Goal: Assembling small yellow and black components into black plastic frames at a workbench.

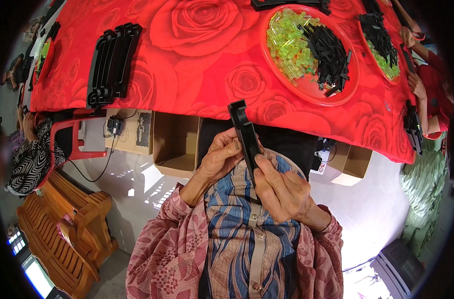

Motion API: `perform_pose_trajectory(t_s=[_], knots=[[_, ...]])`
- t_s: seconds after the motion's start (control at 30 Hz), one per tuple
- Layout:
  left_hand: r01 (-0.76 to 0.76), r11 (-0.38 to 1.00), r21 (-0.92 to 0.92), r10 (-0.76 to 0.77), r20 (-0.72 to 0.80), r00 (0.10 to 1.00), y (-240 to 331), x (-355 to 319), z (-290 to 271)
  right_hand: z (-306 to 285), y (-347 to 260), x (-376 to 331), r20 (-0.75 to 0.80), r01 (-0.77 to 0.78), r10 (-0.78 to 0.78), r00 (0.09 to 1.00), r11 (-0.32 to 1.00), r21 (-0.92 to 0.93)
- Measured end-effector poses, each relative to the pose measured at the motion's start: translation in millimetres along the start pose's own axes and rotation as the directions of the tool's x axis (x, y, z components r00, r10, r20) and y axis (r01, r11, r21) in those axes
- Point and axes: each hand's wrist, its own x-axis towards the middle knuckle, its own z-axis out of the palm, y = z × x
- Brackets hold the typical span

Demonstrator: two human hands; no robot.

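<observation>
Black bar (247, 140) is right in front of you, long, slim and tilted, with a hollow channel and notched top end; looks like plastic. Both your hands are closed in on it: left hand (221, 156) gripping the side, right hand (284, 192) pinching lower down. Its tip overlaps the edge of the desk (192, 82) in this view, can't tell if they touch. On the smooth red rose cloth, ridged black bars (115, 65) sit left, a round tray (355, 72) of glossy yellow-green bits (288, 45) right, with open room between.
</observation>
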Motion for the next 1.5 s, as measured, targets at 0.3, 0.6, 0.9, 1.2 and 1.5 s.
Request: perform_pose_trajectory(t_s=[0.3,0.6,0.9,1.2,1.5], knots=[[-0.011,0.999,0.046,0.013,-0.038,0.999,-1.6,0.5,-1.9,-8.8,2.5,5.0,0.141,0.043,-0.040,0.989,0.999,-0.023],[0.001,1.000,0.031,-0.001,0.001,1.000,-1.7,0.3,-2.5,-11.6,3.4,6.2,0.245,0.117,-0.095,0.965,0.991,-0.073],[0.006,1.000,0.021,-0.006,0.004,1.000,-1.5,0.2,-0.9,-11.3,5.0,4.8,0.281,0.159,-0.121,0.952,0.981,-0.115],[-0.008,0.998,0.068,0.016,-0.112,0.994,-7.3,-2.3,1.1,-11.6,5.0,7.2,0.338,0.250,-0.197,0.920,0.960,-0.123],[-0.024,0.999,-0.031,0.024,-0.003,1.000,-8.5,-2.7,-0.4,-10.3,-1.6,7.5,0.259,0.164,-0.135,0.956,0.982,-0.096]])
